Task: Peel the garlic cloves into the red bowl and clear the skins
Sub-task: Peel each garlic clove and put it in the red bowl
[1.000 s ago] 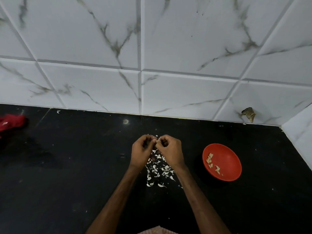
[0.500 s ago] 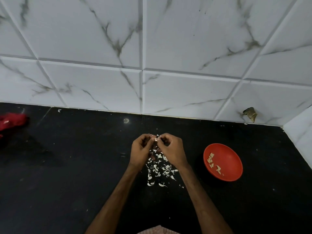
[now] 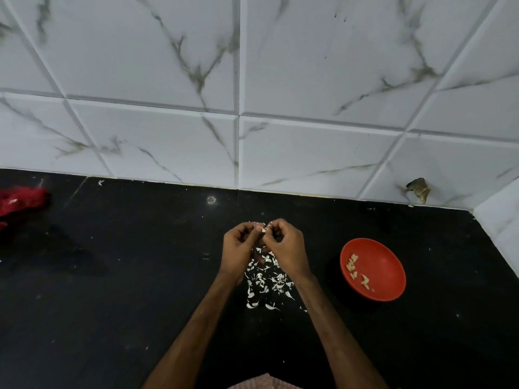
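A garlic clove [image 3: 263, 228], only a pale sliver of it showing, sits pinched between the fingertips of both hands, held above the black desk [image 3: 112, 276]; it is too small to tell which way its long axis runs. The left hand [image 3: 238, 245] and the right hand [image 3: 286, 248] are both curled tight onto it, thumbs meeting at the top, apparently working the skin loose. Directly below them lies a scatter of white skins [image 3: 266, 279] on the desk. The red bowl [image 3: 389, 265] stands to the right of the hands, apart from them and nearer the right hand, so that hand looks the natural one to drop the clove in; several peeled cloves [image 3: 353, 265] already lie inside. Far left, a red cloth [image 3: 19, 199] rests near the tiled wall [image 3: 168, 80].
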A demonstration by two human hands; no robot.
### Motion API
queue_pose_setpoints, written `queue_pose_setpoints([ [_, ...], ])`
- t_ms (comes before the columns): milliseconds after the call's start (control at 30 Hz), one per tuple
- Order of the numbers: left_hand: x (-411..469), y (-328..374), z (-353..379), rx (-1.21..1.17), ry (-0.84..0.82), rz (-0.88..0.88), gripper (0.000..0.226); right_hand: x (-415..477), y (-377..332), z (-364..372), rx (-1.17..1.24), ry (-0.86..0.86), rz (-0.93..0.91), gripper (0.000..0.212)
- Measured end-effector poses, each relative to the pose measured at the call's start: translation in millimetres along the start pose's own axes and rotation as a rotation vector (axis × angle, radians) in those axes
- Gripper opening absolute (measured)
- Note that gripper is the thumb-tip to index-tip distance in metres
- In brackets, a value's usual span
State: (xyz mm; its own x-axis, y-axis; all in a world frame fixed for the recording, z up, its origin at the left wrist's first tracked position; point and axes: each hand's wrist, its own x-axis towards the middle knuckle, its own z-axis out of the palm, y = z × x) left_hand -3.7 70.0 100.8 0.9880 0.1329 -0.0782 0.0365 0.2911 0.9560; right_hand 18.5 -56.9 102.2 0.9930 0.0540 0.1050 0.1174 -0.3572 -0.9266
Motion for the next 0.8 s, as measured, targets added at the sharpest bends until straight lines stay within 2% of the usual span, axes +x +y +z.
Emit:
queue_pose_setpoints([
  [333, 1.7, 3.2, 3.5, -0.193, -0.028, -0.142, 0.017, -0.2, -11.3, -1.6, 0.072, 0.005, 0.006, 0.008],
  [567, 2.4, 9.9, 4.1, -0.261, -0.041, -0.166, 0.013, -0.6, -12.2, -8.3, -0.026, 0.078, 0.003, 0.031],
  [667, 4.5, 12.3, 2.0, -0.233, -0.031, -0.114, 0.013, 2.2, -14.1, -17.5, -0.098, 0.061, -0.053, 0.013],
  [800, 5.8, 14.4, 2.9, -0.170, -0.012, -0.091, 0.012, 3.6, -19.4, -20.7, -0.126, -0.011, -0.051, 0.017],
])
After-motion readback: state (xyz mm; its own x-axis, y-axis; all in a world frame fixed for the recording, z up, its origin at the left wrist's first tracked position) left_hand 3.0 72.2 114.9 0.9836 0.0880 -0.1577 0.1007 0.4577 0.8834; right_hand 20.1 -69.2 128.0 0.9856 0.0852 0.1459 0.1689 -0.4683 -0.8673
